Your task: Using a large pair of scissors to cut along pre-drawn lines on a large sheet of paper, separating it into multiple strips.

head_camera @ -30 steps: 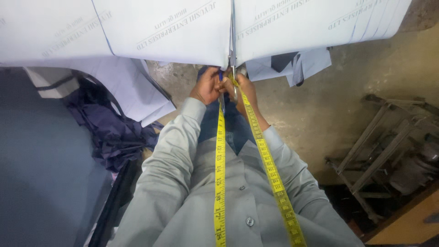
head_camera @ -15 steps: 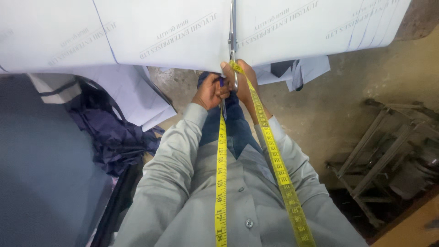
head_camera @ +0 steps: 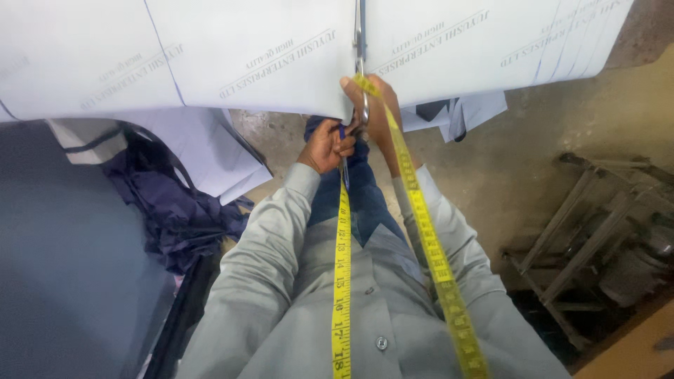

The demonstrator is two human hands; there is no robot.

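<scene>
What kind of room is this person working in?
Probably a tailoring or garment-cutting workshop: a yellow measuring tape hangs round the neck, metal scissors cut big white paper sheets, and dark blue cloth lies heaped nearby.

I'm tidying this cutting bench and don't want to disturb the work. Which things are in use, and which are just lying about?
In use:
right hand
left hand
scissors
white paper sheet

Lying about:
dark blue cloth
wooden frame
yellow measuring tape, only hanging from the neck

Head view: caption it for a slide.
Right hand works metal scissors into white paper sheet; yellow measuring tape hangs.
</scene>
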